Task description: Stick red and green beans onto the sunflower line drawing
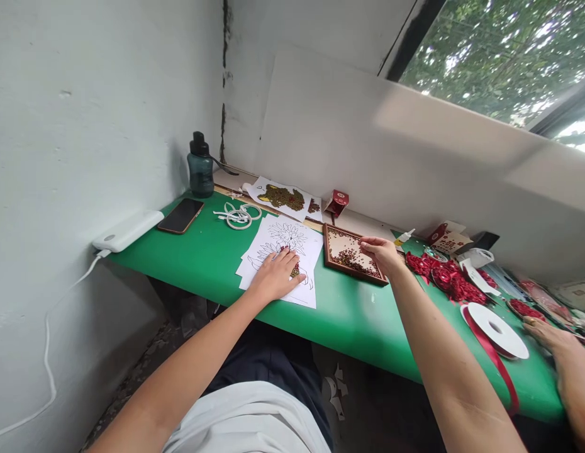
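My left hand [275,274] lies flat, fingers spread, on white sheets with a flower line drawing [282,248] on the green table [202,251]. A small patch of beads shows by its fingertips. My right hand [381,253] hovers over the near right part of a brown wooden tray [351,254] of small red and gold beads, its fingers pinched together; what they pinch is too small to make out.
A dark bottle [200,165], phone [180,215], white power bank [128,229], coiled white cable [238,216] and a finished bead picture [284,197] lie toward the back left. Red ribbon flowers [443,277] and a ribbon spool [495,329] lie right, where another person's hand [554,336] rests.
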Demonstrator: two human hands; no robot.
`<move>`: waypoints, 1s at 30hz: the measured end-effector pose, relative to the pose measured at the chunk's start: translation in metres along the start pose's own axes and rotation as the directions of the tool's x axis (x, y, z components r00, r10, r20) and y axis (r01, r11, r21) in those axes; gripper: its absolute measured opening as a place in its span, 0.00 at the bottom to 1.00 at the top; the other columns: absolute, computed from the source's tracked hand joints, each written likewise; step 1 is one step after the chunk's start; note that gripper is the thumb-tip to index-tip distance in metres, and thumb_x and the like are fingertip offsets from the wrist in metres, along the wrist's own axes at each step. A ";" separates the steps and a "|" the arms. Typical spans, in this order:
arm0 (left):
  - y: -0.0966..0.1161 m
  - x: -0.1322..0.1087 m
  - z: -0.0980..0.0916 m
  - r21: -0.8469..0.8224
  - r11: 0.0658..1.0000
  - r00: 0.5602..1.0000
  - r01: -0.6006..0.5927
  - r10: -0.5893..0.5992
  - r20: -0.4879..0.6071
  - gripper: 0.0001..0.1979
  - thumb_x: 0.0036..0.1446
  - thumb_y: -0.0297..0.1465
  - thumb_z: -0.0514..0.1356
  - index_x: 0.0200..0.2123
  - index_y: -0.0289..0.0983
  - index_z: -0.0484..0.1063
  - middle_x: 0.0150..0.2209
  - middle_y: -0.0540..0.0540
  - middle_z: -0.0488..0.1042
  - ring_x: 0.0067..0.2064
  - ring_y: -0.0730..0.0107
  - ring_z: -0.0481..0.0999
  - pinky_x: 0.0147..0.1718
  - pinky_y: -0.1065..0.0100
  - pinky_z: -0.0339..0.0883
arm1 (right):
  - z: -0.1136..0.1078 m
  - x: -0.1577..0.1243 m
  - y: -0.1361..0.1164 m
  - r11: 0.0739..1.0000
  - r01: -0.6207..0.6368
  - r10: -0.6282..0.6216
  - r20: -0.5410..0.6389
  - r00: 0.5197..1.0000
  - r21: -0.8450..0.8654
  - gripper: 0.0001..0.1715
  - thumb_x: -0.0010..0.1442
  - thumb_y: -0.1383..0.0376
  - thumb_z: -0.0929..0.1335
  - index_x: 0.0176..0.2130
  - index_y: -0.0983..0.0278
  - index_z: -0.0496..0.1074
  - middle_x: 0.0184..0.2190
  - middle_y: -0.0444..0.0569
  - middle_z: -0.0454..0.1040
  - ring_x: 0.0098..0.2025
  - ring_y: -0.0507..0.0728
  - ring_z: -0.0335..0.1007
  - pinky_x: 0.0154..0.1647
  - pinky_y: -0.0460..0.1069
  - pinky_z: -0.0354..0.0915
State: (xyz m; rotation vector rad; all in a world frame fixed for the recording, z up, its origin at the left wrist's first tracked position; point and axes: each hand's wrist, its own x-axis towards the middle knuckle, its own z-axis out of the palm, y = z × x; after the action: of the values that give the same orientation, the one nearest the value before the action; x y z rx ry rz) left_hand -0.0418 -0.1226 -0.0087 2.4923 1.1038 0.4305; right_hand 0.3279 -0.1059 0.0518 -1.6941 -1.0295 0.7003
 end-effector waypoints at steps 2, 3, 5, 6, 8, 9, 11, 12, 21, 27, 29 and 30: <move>0.000 0.000 0.000 -0.006 1.000 1.000 0.000 0.000 -0.005 0.35 0.72 0.54 0.42 0.73 0.43 0.58 0.76 0.48 0.54 0.78 0.56 0.47 0.75 0.47 0.44 | 0.011 -0.013 0.000 0.993 0.068 -0.073 -0.049 0.996 -0.094 0.19 0.48 0.54 0.79 0.34 0.63 0.77 0.33 0.54 0.82 0.36 0.59 0.79 0.41 0.53 0.77; 0.000 0.000 0.000 -0.011 1.000 1.000 0.000 0.000 -0.005 0.35 0.72 0.54 0.42 0.73 0.43 0.58 0.76 0.48 0.54 0.78 0.56 0.47 0.75 0.47 0.44 | 0.020 -0.024 0.001 0.983 0.111 -0.120 -0.052 0.991 -0.145 0.19 0.50 0.53 0.78 0.35 0.63 0.77 0.34 0.55 0.82 0.38 0.60 0.80 0.42 0.53 0.77; -0.001 0.001 0.001 -0.021 1.000 1.000 0.000 0.000 -0.003 0.35 0.72 0.54 0.43 0.73 0.44 0.58 0.76 0.48 0.53 0.78 0.56 0.47 0.75 0.46 0.43 | 0.043 -0.053 0.004 0.953 0.204 -0.206 0.015 0.978 -0.223 0.17 0.55 0.52 0.74 0.37 0.62 0.78 0.38 0.55 0.83 0.43 0.62 0.80 0.46 0.55 0.75; -0.002 0.001 0.001 -0.022 1.000 1.000 -0.002 0.002 -0.002 0.35 0.72 0.54 0.43 0.73 0.44 0.58 0.76 0.48 0.53 0.78 0.56 0.47 0.75 0.46 0.43 | 0.057 -0.070 0.006 0.932 0.252 -0.245 0.061 0.968 -0.260 0.15 0.57 0.53 0.73 0.37 0.61 0.78 0.38 0.54 0.83 0.44 0.63 0.79 0.47 0.55 0.75; -0.003 0.001 0.002 -0.018 1.000 1.000 -0.006 0.006 -0.004 0.34 0.72 0.53 0.44 0.73 0.44 0.58 0.76 0.48 0.53 0.78 0.56 0.46 0.75 0.46 0.43 | 0.084 -0.101 0.012 0.900 0.328 -0.310 0.105 0.945 -0.288 0.11 0.58 0.55 0.70 0.36 0.59 0.78 0.37 0.52 0.82 0.42 0.62 0.79 0.47 0.55 0.74; -0.003 0.001 0.003 -0.015 1.000 1.000 -0.008 0.008 -0.005 0.34 0.72 0.53 0.45 0.73 0.43 0.58 0.76 0.48 0.53 0.78 0.56 0.46 0.75 0.46 0.43 | 0.095 -0.113 0.016 0.890 0.353 -0.342 0.091 0.935 -0.288 0.10 0.59 0.56 0.69 0.36 0.59 0.78 0.37 0.52 0.82 0.41 0.62 0.78 0.46 0.55 0.73; -0.004 0.001 0.002 -0.012 1.000 1.000 -0.015 0.015 -0.006 0.33 0.72 0.52 0.46 0.72 0.42 0.59 0.76 0.47 0.53 0.78 0.57 0.46 0.74 0.46 0.44 | 0.113 -0.129 0.022 0.884 0.363 -0.369 0.037 0.929 -0.294 0.10 0.59 0.58 0.67 0.35 0.59 0.77 0.35 0.51 0.82 0.38 0.61 0.77 0.45 0.55 0.72; -0.004 0.001 0.002 -0.015 1.000 1.000 -0.020 0.020 -0.006 0.33 0.72 0.51 0.47 0.72 0.42 0.59 0.76 0.47 0.53 0.78 0.57 0.46 0.74 0.46 0.44 | 0.118 -0.133 0.024 0.881 0.358 -0.370 0.020 0.929 -0.310 0.10 0.60 0.58 0.67 0.35 0.59 0.76 0.34 0.50 0.81 0.37 0.61 0.76 0.44 0.54 0.72; -0.009 -0.001 -0.003 -0.125 0.992 0.999 -0.017 0.010 -0.049 0.25 0.69 0.38 0.54 0.68 0.43 0.66 0.71 0.48 0.64 0.75 0.58 0.56 0.73 0.55 0.53 | 0.121 -0.137 0.026 0.814 0.460 -0.407 0.216 0.887 -0.355 0.10 0.62 0.61 0.66 0.37 0.57 0.78 0.40 0.50 0.83 0.41 0.63 0.78 0.44 0.54 0.70; -0.008 -0.002 -0.003 -0.135 0.991 0.999 -0.018 0.011 -0.051 0.23 0.69 0.39 0.55 0.64 0.43 0.70 0.71 0.49 0.65 0.75 0.58 0.57 0.73 0.54 0.53 | 0.121 -0.140 0.023 0.840 0.446 -0.401 0.199 0.894 -0.310 0.10 0.63 0.61 0.66 0.37 0.58 0.78 0.37 0.49 0.83 0.39 0.62 0.78 0.43 0.53 0.69; -0.008 -0.002 -0.004 -0.136 0.991 0.999 -0.016 0.009 -0.053 0.23 0.69 0.39 0.56 0.64 0.43 0.70 0.71 0.49 0.65 0.75 0.57 0.57 0.73 0.54 0.53 | 0.121 -0.140 0.022 0.848 0.440 -0.400 0.187 0.897 -0.297 0.10 0.64 0.60 0.66 0.37 0.58 0.77 0.37 0.49 0.83 0.39 0.62 0.78 0.43 0.54 0.69; -0.007 -0.003 -0.004 -0.138 0.990 0.999 -0.016 0.008 -0.053 0.23 0.69 0.39 0.56 0.64 0.43 0.70 0.71 0.49 0.65 0.74 0.57 0.57 0.72 0.54 0.54 | 0.121 -0.140 0.021 0.848 0.440 -0.402 0.181 0.898 -0.297 0.10 0.64 0.60 0.66 0.37 0.58 0.77 0.37 0.50 0.83 0.39 0.62 0.78 0.43 0.54 0.69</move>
State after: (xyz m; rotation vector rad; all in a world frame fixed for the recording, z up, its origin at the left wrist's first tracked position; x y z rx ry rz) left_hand -0.0500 -0.1189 -0.0088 2.3799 1.0419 0.5598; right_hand 0.1686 -0.1784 -0.0116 -1.6327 -1.6134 0.3450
